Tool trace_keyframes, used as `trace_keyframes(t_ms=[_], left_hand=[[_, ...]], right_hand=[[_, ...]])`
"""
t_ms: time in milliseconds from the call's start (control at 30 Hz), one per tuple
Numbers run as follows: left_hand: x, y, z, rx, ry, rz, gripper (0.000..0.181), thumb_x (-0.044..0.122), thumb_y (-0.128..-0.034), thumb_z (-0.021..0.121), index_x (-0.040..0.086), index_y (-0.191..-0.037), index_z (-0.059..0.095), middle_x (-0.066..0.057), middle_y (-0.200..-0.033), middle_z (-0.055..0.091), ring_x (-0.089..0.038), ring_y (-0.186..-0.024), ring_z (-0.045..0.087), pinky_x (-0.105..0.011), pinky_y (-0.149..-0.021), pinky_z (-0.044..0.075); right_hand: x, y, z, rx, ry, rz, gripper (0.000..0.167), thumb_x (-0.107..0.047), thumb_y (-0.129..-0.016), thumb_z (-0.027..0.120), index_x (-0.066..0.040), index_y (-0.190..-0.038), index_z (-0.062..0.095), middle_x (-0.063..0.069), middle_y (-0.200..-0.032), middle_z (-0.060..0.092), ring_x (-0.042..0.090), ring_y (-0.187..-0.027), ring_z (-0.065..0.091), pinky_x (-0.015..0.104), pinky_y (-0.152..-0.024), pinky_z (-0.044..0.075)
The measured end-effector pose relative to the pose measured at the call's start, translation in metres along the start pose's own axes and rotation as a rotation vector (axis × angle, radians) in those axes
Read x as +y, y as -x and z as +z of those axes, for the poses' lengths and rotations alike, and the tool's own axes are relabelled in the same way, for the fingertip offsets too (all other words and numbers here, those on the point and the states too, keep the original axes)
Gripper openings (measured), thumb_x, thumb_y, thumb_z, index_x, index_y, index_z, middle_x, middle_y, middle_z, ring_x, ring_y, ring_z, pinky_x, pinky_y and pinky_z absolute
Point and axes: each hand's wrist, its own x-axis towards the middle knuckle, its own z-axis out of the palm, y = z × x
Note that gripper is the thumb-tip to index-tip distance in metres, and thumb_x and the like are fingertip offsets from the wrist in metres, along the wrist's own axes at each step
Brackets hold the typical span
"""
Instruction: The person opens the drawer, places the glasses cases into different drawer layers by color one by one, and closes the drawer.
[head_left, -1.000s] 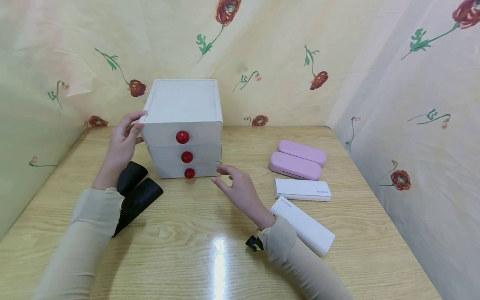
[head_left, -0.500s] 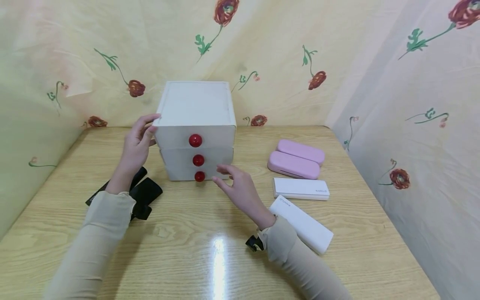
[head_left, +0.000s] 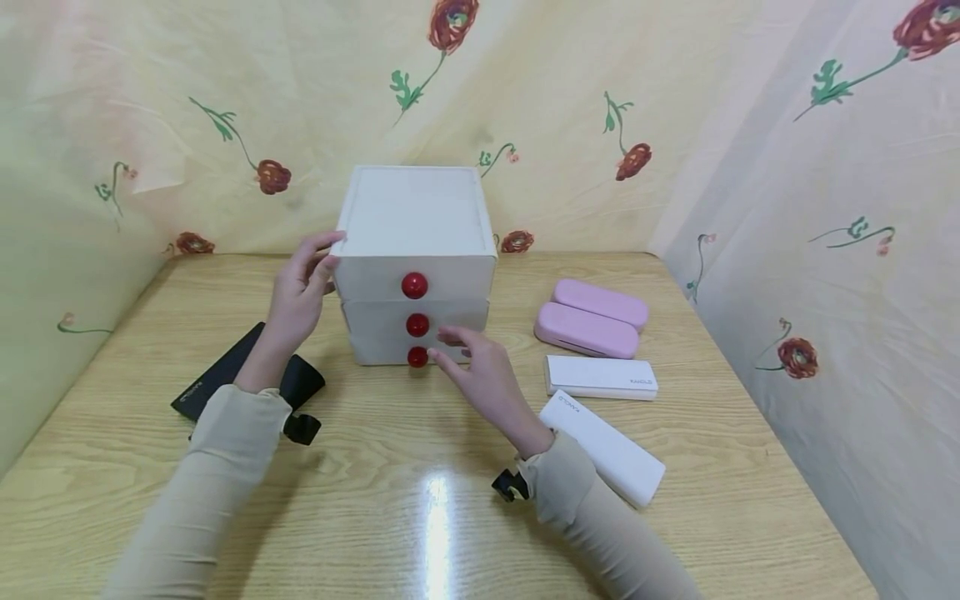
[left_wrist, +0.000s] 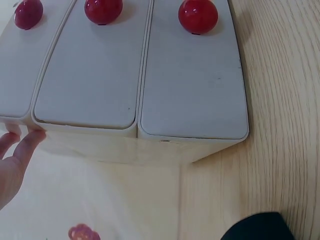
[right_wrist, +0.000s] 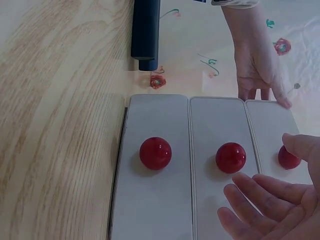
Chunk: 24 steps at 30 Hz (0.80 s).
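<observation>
A white three-drawer box [head_left: 416,212] with round red knobs [head_left: 415,285] stands on the wooden table near the back wall, its drawers closed. My left hand [head_left: 298,292] presses against its upper left side, fingertips at the top edge and thumb near the front corner. The same hand [left_wrist: 12,162] shows at the left of the left wrist view, touching the top drawer's side. In front of the lower drawers, my right hand [head_left: 483,375] hovers with fingers loosely spread and holds nothing. In the right wrist view its fingers [right_wrist: 260,200] lie before the upper knobs.
Two black cases [head_left: 217,375] lie at the left, partly behind my left forearm. To the right are two pink cases [head_left: 588,329] and two white cases [head_left: 603,379], one partly behind my right forearm. A flowered cloth [head_left: 562,125] covers the walls around the table.
The drawer box has slid to the right across the table, with my left hand moving along at its side. My right hand has stayed almost still, and the box front now reaches behind it.
</observation>
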Motion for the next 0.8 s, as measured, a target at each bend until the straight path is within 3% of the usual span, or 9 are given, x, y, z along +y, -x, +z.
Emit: trace_keyframes(t_ms=[300, 533, 667, 800], left_hand=[[0.004, -0.002, 0.015, 0.000, 0.005, 0.015, 0.041, 0.029, -0.1010, 0.047, 0.012, -0.138, 0.050, -0.011, -0.141, 0.052, -0.023, -0.120, 0.056, -0.009, -0.076, 0.049], [0.006, -0.006, 0.028, 0.008, 0.017, 0.053, 0.039, 0.025, -0.1008, 0.047, 0.009, -0.136, 0.052, -0.012, -0.141, 0.052, -0.027, -0.125, 0.055, -0.009, -0.075, 0.049], [0.006, -0.008, 0.033, 0.007, 0.007, 0.062, 0.039, 0.026, -0.1009, 0.047, 0.009, -0.136, 0.052, -0.011, -0.142, 0.051, -0.027, -0.127, 0.054, -0.028, -0.084, 0.056], [0.005, -0.008, 0.037, 0.010, 0.017, 0.070, 0.039, 0.026, -0.1008, 0.047, 0.009, -0.136, 0.053, -0.010, -0.143, 0.051, -0.028, -0.128, 0.053, -0.051, -0.089, 0.054]], right_hand=[[0.000, -0.004, -0.001, 0.003, -0.006, 0.026, 0.043, -0.030, -0.094, 0.064, -0.005, -0.129, 0.060, 0.012, -0.124, 0.067, 0.025, -0.115, 0.062, 0.043, -0.097, 0.052], [0.004, -0.005, -0.005, 0.037, -0.016, 0.041, 0.042, -0.031, -0.093, 0.065, -0.006, -0.127, 0.061, 0.009, -0.119, 0.069, 0.024, -0.112, 0.064, 0.042, -0.095, 0.053], [0.006, -0.006, -0.008, 0.051, -0.018, 0.059, 0.041, -0.031, -0.093, 0.064, -0.008, -0.127, 0.061, 0.008, -0.118, 0.070, 0.023, -0.112, 0.064, 0.042, -0.095, 0.053], [0.007, -0.005, -0.010, 0.056, -0.025, 0.072, 0.042, -0.031, -0.093, 0.065, -0.007, -0.127, 0.061, 0.009, -0.117, 0.070, 0.024, -0.112, 0.064, 0.042, -0.095, 0.053]])
